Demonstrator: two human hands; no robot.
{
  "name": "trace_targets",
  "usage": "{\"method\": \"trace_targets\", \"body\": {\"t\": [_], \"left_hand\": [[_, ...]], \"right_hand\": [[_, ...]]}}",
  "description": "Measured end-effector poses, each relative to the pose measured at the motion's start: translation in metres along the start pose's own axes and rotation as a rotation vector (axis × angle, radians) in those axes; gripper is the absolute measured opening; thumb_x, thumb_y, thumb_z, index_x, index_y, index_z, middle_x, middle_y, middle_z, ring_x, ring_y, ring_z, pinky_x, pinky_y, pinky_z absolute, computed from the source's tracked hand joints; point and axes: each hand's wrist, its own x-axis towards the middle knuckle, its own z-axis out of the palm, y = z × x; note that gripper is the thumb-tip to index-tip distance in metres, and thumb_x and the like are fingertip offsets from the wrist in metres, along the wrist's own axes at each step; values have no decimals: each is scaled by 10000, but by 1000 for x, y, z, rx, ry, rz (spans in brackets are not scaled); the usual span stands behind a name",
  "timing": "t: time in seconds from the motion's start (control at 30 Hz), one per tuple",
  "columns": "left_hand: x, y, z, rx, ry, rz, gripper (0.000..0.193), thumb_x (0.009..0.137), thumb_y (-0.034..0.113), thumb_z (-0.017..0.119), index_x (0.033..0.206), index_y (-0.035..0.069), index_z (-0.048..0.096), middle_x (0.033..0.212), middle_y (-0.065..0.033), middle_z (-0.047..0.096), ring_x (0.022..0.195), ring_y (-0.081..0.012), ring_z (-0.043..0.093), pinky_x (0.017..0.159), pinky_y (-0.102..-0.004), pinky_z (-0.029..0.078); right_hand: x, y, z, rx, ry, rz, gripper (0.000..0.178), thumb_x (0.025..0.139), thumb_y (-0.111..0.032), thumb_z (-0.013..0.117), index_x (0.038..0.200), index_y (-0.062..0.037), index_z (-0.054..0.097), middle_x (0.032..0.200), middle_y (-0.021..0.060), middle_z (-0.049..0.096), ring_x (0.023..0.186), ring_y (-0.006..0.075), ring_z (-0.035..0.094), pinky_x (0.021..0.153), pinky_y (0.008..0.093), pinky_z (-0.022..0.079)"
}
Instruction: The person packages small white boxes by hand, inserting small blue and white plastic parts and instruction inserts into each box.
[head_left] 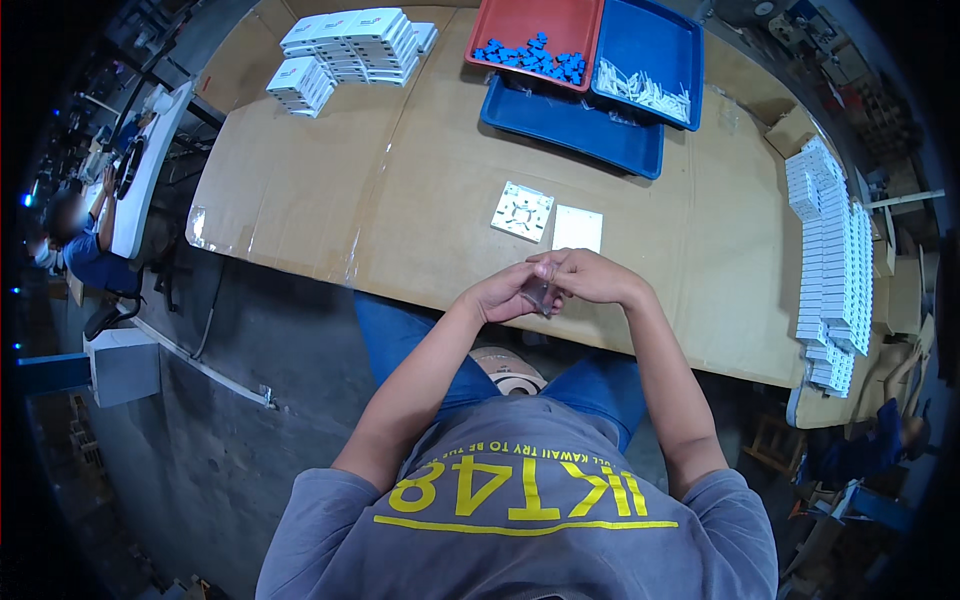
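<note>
Both hands meet just above the near edge of the cardboard-covered table. A small, see-through plastic bag hangs between them, with its contents hard to make out. My left hand cups the bag with curled fingers. From the other side, my right hand pinches the top of it, thumb and fingers together. Just beyond the hands lies a white square plastic piece with dark slots and a raised pattern. Beside it, to the right, is a plain white flat square, its near edge close to my right hand.
At the far side stand a red tray of blue parts, a blue tray of thin white pieces and another blue tray. White boxes are stacked far left; white pieces line the right edge. People work at both sides.
</note>
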Motion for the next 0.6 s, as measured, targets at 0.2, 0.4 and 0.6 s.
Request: {"method": "trace_targets", "body": {"t": [0.2, 0.4, 0.6], "left_hand": [[2, 4, 5, 15, 81, -25, 477, 1079, 462, 544, 1314, 47, 562, 1123, -99, 680, 943, -235, 706, 876, -401, 589], [3, 2, 5, -12, 112, -24, 506, 1088, 477, 501, 1303, 25, 576, 1079, -108, 704, 959, -242, 716, 879, -418, 591], [-1, -5, -6, 29, 107, -19, 494, 1110, 473, 455, 1300, 35, 583, 1090, -124, 713, 971, -243, 722, 888, -405, 591]], "right_hand": [[4, -7, 3, -17, -40, -19, 643, 1126, -444, 451, 934, 110, 716, 1203, 148, 728, 713, 168, 643, 713, 332, 559], [3, -3, -4, -114, -14, -93, 667, 1132, -462, 413, 921, 93, 719, 1020, 160, 723, 944, 251, 681, 953, 386, 539], [1, -16, -11, -195, -134, -20, 648, 1133, -457, 410, 960, 64, 755, 1258, 235, 710, 1256, 306, 634, 1088, 398, 474]]}}
